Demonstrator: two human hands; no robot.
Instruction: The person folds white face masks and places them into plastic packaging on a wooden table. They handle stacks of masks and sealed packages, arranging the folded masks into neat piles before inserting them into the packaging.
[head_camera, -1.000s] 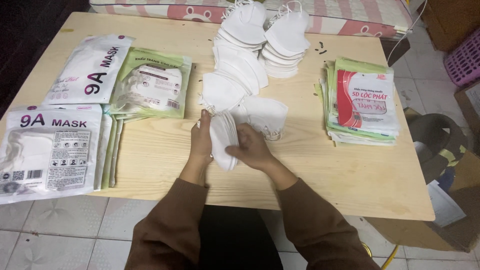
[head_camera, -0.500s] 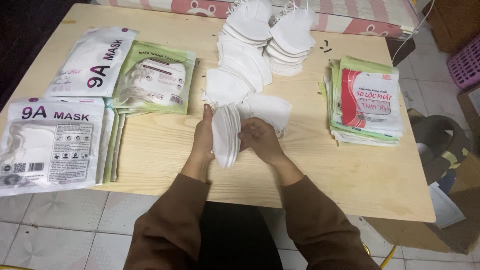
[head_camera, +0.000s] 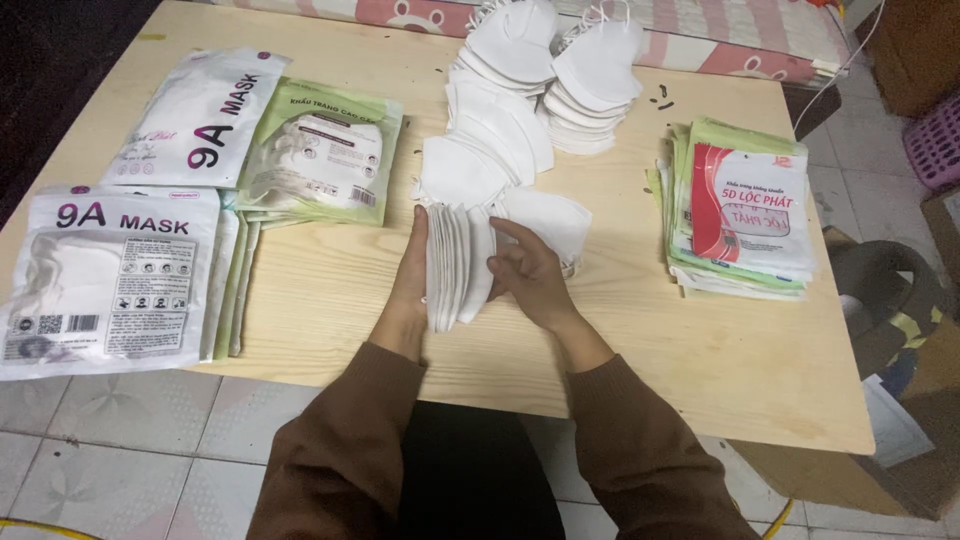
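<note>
The left hand (head_camera: 408, 290) and the right hand (head_camera: 530, 275) press a small stack of white folded masks (head_camera: 455, 265) between them, standing on edge on the wooden desk (head_camera: 330, 300) just in front of the person. The left fingers lie flat and straight against the stack's left face; the right fingers (head_camera: 510, 240) curl onto its right side and top edge, so both hands grip the stack rather than hang open. The stack looks squared up and gathered, though it sits in no pouch. Loose masks (head_camera: 520, 130) lie spread and piled behind it toward the far edge, which seems to be a large share not yet gathered. To the left lie white pouches (head_camera: 110, 280) and green-topped pouches (head_camera: 325, 160); whether they are filled cannot be told. A pile of flat red and green pouches (head_camera: 745, 210) sits well to the right, apparently empty.
</note>
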